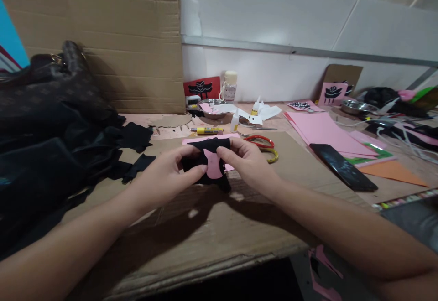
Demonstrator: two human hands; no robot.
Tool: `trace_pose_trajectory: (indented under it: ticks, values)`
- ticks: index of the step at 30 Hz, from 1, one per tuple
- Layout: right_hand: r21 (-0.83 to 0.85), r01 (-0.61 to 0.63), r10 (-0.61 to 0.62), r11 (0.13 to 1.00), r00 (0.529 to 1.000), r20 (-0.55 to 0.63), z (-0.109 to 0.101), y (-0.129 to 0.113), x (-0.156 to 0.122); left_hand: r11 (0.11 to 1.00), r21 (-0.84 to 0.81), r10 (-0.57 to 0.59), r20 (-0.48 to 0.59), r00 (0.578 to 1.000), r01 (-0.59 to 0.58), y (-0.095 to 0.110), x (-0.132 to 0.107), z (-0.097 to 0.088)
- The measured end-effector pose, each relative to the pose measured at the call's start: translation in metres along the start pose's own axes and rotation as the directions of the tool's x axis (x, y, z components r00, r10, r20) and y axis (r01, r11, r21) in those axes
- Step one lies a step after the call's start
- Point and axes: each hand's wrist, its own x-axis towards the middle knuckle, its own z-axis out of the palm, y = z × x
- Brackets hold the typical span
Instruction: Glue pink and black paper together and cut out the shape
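Note:
Between my two hands, above the cardboard mat (219, 228), is a piece of black fabric (224, 144) with a pink paper cutout (214, 164) against it. My left hand (171, 168) grips the left side, its thumb pressing near the cutout's edge. On the right, my right hand (251, 162) pinches the upper corner with thumb on the near face. The fingers behind the fabric are mostly hidden. A pink sheet (234, 135) lies beyond. Just right of my right hand rest scissors (262, 141) with red and yellow handles.
Black fabric scraps (137, 136) and a dark bag (44, 96) crowd the left. Behind are a yellow marker (208, 131), a glue bottle (234, 122) and a metal bowl (214, 115). A phone (342, 166) and pink sheets (328, 132) lie right. The mat's front edge (205, 269) is near.

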Motion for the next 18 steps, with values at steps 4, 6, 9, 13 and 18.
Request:
trace_pose_trajectory:
  ticks: [4,6,9,13,18]
  values:
    - [0.069,0.004,-0.004,0.998,1.0,0.004,0.0,0.006,0.002,1.0,-0.005,0.023,0.01,1.0,-0.023,0.001,0.0,0.0]
    - [0.084,0.007,-0.007,0.996,1.0,-0.003,-0.001,0.009,0.003,1.0,-0.001,0.027,0.008,1.0,-0.027,0.002,0.001,0.0]
    - [0.074,0.019,-0.019,0.997,1.0,0.002,-0.001,0.009,0.003,1.0,-0.023,0.017,-0.016,1.0,-0.018,0.002,0.001,0.002]
    - [-0.013,0.057,-0.057,0.998,0.998,0.004,0.002,0.007,0.0,0.995,-0.095,-0.046,-0.053,0.998,0.04,-0.001,0.0,0.006]
    - [-0.082,0.099,-0.095,0.992,0.994,0.056,-0.02,0.003,0.014,0.966,-0.223,-0.133,0.008,0.991,0.131,-0.004,0.004,0.001]
